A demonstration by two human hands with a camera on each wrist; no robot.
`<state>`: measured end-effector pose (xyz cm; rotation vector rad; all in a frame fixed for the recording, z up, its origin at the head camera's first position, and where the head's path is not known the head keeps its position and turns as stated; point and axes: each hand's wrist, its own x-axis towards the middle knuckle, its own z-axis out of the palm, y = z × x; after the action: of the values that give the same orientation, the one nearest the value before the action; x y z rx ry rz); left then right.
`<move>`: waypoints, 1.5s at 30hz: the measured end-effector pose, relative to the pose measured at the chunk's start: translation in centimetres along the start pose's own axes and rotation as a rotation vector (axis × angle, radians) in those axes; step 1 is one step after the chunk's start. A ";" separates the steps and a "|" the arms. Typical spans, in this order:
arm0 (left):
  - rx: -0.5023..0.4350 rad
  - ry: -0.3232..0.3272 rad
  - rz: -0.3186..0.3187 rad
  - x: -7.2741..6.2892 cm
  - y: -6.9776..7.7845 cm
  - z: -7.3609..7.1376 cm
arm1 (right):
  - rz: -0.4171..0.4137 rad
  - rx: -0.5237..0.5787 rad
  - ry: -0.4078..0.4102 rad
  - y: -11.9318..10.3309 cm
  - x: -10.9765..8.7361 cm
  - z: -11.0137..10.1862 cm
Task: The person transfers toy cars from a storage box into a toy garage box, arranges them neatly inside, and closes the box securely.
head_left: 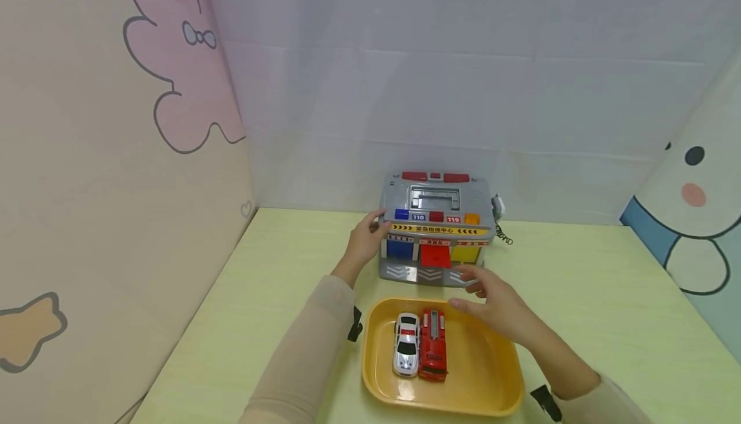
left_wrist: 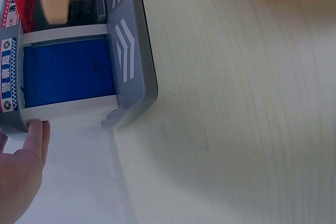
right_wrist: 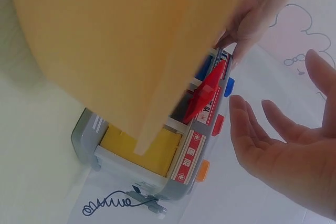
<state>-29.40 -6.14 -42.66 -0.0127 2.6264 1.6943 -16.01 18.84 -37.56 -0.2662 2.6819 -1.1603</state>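
Note:
A grey toy emergency station [head_left: 435,199] stands at the back of the table, its red middle door [head_left: 435,256] tilted outward. Beside it, the blue door [left_wrist: 68,72] and yellow door [right_wrist: 140,149] are down. My left hand [head_left: 365,240] touches the station's left side and upper corner, its visible fingers fairly straight. In front of the station's right part, my right hand [head_left: 494,302] hovers over the tray's far edge with relaxed fingers apart, holding nothing. In the yellow tray [head_left: 492,379] lie a white toy police car [head_left: 407,345] and a red toy fire truck [head_left: 433,347], side by side.
A white handset [head_left: 498,206] with a coiled dark cord hangs on the station's right side. Behind the pale table [head_left: 579,308] is a white backdrop [head_left: 370,89]; cartoon-printed panels stand at left and right. The tray blocks much of the right wrist view.

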 end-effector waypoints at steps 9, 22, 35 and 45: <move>0.000 -0.004 0.008 0.2 -0.1 -0.1 | 0.029 0.014 -0.021 0.5 -0.5 0.7; 0.004 -0.004 0.015 0.2 -0.1 -0.2 | 0.012 0.040 -0.036 1.0 -0.9 1.4; -0.009 -0.003 0.006 0.3 -0.3 0.1 | 0.048 0.047 -0.055 1.7 -1.3 2.5; -0.008 0.002 0.000 0.2 -0.2 0.1 | 0.045 0.071 -0.075 2.1 -1.3 3.2</move>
<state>-29.58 -6.17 -42.89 -0.0139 2.6209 1.7058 -14.07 18.38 -41.12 -0.2319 2.5629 -1.2048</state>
